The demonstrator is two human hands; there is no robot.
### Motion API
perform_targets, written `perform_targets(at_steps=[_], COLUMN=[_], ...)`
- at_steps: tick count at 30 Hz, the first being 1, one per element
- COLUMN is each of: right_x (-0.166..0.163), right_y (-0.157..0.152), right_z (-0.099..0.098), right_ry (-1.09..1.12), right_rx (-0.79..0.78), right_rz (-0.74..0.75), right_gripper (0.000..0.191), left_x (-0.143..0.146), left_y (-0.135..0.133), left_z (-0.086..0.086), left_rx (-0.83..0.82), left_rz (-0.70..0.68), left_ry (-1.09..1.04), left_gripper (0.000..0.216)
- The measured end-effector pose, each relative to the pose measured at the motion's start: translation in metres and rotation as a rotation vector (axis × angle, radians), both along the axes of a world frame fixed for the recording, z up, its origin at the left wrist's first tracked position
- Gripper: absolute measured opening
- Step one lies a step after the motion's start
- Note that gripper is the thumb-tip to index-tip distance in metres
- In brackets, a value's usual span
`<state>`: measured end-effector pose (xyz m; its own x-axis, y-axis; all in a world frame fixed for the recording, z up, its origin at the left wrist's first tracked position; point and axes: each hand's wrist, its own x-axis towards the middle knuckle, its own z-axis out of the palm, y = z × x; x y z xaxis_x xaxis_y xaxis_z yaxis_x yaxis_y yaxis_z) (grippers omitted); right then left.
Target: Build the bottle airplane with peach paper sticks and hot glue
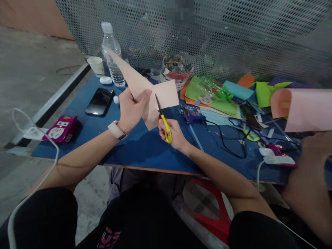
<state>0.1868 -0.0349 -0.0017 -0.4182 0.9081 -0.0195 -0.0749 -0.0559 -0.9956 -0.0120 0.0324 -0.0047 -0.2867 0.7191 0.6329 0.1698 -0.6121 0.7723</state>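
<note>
A pale pink sheet of paper (138, 83), partly cut and with a long pointed strip at the upper left, is held above the blue table. My left hand (133, 107) pinches it, thumb on top and fingers behind. In my right hand (172, 133) is a pair of scissors (165, 126) with yellow handles. Their dark blades point up and lie over the paper beside my left thumb; I cannot tell exactly how far apart the blades are. The paper's right flap spreads beyond the scissors' tip.
On the left are a phone (100, 101), a water bottle (115, 58), a paper cup (95, 65) and a purple power socket (63, 129). A newspaper basket (176, 71) stands behind. Coloured sheets (212, 97) and a corded glue gun (193, 116) lie right, near another person's arm (308, 176).
</note>
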Motion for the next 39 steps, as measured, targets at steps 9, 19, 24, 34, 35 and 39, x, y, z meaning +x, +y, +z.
perform_targets(at_steps=[9,19,24,34,35,39], right_x=[-0.002,0.006,0.006,0.005,0.005,0.006], right_y=[0.001,0.002,0.002,0.001,0.001,0.001], right_z=[-0.001,0.000,0.000,0.002,0.003,0.006], right_ry=[-0.008,-0.097,-0.075,-0.064,-0.057,-0.058], right_rx=[0.035,0.078,0.072,0.068,0.065,0.073], right_rz=[-0.024,0.008,-0.005,-0.022,-0.021,-0.006], right_gripper=[0.076,0.075,0.074,0.074,0.074,0.075], left_x=[0.000,0.002,0.006,0.004,0.004,0.006], left_y=[0.000,-0.005,-0.009,-0.008,-0.008,-0.010], left_z=[0.003,0.003,0.000,0.003,0.002,0.001], left_rx=[-0.004,-0.018,-0.044,-0.054,-0.056,-0.075], left_rz=[-0.006,-0.035,-0.025,-0.054,-0.055,-0.067], left_ry=[-0.006,0.016,0.028,0.021,0.020,0.032], left_gripper=[0.052,0.055,0.059,0.059,0.060,0.062])
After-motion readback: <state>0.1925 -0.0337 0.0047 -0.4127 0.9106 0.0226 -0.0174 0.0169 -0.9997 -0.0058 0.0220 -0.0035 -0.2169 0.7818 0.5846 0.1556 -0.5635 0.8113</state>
